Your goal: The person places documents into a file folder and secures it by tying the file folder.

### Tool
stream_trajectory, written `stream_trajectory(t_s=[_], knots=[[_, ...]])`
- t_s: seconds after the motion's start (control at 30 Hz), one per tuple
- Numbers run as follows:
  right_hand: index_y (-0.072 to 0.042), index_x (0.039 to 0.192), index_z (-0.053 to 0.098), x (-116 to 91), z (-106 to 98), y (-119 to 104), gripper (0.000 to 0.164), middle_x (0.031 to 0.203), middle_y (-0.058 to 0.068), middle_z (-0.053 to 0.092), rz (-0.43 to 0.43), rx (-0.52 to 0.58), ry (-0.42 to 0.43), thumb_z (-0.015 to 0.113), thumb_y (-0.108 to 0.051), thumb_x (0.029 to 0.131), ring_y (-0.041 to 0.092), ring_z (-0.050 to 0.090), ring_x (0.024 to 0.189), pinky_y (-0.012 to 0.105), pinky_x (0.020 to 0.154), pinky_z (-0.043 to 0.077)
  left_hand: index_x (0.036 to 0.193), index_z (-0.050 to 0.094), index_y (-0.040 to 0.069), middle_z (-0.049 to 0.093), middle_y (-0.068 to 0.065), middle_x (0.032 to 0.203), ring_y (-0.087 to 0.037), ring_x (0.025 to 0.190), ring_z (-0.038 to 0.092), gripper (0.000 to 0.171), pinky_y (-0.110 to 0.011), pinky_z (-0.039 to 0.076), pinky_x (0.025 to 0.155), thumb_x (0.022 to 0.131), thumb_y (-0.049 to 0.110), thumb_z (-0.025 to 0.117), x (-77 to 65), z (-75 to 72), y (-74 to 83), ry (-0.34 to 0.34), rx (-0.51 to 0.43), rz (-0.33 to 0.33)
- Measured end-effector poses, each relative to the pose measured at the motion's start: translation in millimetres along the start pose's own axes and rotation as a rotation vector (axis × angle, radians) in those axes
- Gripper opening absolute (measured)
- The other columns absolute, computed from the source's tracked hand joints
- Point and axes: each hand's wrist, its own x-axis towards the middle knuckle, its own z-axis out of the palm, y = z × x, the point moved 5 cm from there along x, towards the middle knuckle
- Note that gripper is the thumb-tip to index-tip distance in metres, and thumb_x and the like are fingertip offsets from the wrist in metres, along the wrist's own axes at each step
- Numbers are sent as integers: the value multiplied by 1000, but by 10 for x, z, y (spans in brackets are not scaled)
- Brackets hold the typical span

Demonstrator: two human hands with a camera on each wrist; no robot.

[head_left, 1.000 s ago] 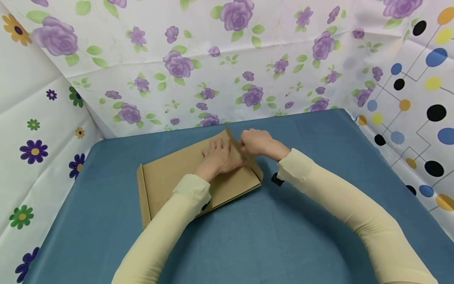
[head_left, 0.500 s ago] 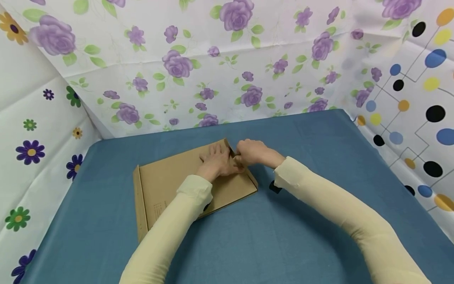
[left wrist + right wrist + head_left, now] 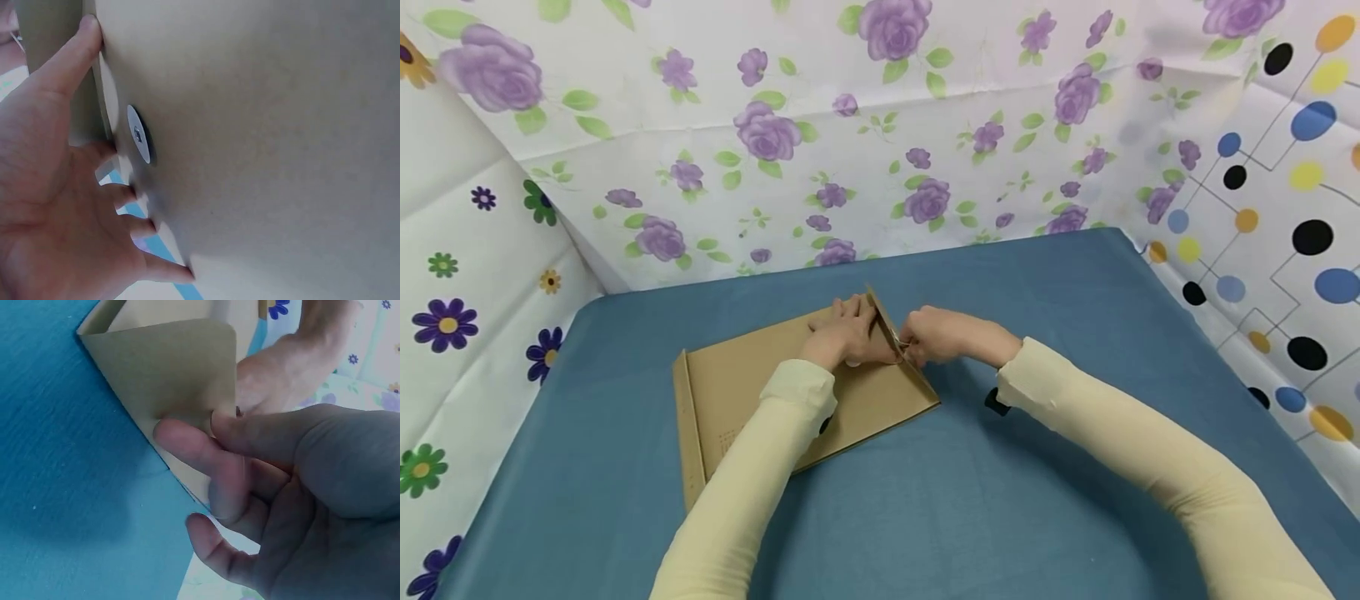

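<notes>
A brown kraft-paper document folder (image 3: 752, 350) lies flat on the table in the head view. Its right end flap (image 3: 181, 375) stands raised. My left hand (image 3: 842, 333) rests on the folder's top with the fingers straight and spread. Between palm and paper, the left wrist view shows a round white button (image 3: 139, 134) fixed to the folder. Just outside the raised flap, my right hand (image 3: 936, 335) pinches a thin pale string (image 3: 904, 342) with thumb and forefinger; the fingertips sit against the flap's outer face. The string's far end is hidden.
A blue cloth (image 3: 1000, 500) covers the table. Flowered sheets (image 3: 850, 150) hang behind and at the left, and a dotted sheet (image 3: 1285, 233) hangs at the right. A narrow folded flap (image 3: 688, 417) runs along the folder's left end.
My right hand has shifted slightly down and then right, off the flap's edge. The flap stands more upright. My left hand has slid a little left along the folder.
</notes>
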Motion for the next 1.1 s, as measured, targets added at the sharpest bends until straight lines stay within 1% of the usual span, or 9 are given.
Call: stream_trajectory(t_s=[0.1,0.17,0.33,0.47,0.6,0.7,0.87,1.0,1.1], knots=[[-5,101,74,-22,24,-18,19,70,4,64,-35,-2,5,56,0,101,9,38,50,25,53,32,167,11,19,-5,-13,172,-41,156,-6,108,-80,16,109,88,74,60,18,11,-16,-15,4,-12],[-5,101,75,-42,20,-35,16,66,1,62,-59,-18,27,59,-3,101,8,40,49,25,52,34,167,11,18,-6,-13,172,-42,156,-7,108,-80,16,109,88,73,61,31,11,-18,-22,0,-17],[-6,94,77,-81,9,-96,16,65,-4,61,-119,-134,107,63,-10,103,8,50,51,26,54,39,167,8,17,-9,-14,172,-42,155,-10,111,-81,15,108,88,74,60,50,3,-6,-34,-5,-31],[-6,100,76,-94,77,-151,15,70,-4,62,-147,-221,103,64,-13,103,7,53,54,25,56,42,166,6,13,-12,-15,171,-43,155,-11,111,-81,11,109,90,75,56,65,14,5,-44,5,-32],[-4,103,76,-122,115,-209,15,71,-4,61,-143,-238,87,65,-14,102,7,55,56,25,55,43,166,7,12,-14,-14,171,-42,155,-12,109,-80,9,110,91,74,55,80,31,8,-49,3,-43],[-5,98,74,-150,118,-243,16,68,-5,57,-191,-186,76,62,-13,104,6,51,54,25,54,41,166,5,12,-15,-14,170,-42,155,-13,107,-80,6,110,93,70,56,88,41,2,-57,-11,-49],[-2,97,67,-224,147,-238,22,66,-4,49,-268,-7,62,49,-8,109,6,42,51,26,57,39,166,5,13,-17,-13,170,-41,155,-15,103,-80,3,111,95,66,56,78,44,5,-57,-31,-45],[-1,110,64,-323,159,-222,23,67,0,54,-190,90,68,42,-9,111,9,48,47,27,56,45,166,4,14,-16,-14,170,-41,154,-15,109,-80,3,110,91,71,58,78,48,8,-46,-42,-38],[-3,112,65,-420,90,-266,23,78,6,62,-179,91,131,43,-7,110,12,56,57,29,62,49,166,1,16,-17,-14,170,-41,154,-17,114,-80,2,110,88,74,60,87,49,1,-44,-56,-36]])
